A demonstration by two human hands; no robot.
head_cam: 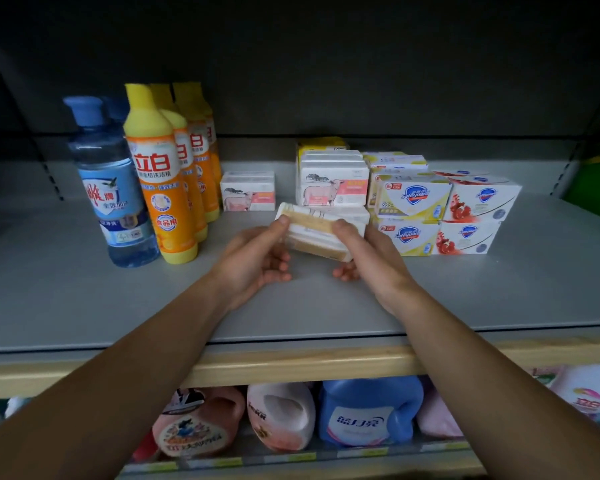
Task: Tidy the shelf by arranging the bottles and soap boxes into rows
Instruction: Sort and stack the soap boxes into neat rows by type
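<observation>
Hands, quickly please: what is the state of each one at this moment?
Left hand: closed, its grip on the left end of the soap box.
Right hand: closed, its grip on the right end of the same soap box.

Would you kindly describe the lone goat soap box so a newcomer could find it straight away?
Start at the row of orange bottles with yellow caps on the left of the grey shelf. Just to their right, a single white and pink goat soap box stands alone. Unlike the stacked goat boxes further right, nothing sits on it or touches it.

Dim overall — the shelf point(84, 306) surface catches soft light from the front. Corners darken and bend; the soap box point(317, 233) is slightly blurred.
</observation>
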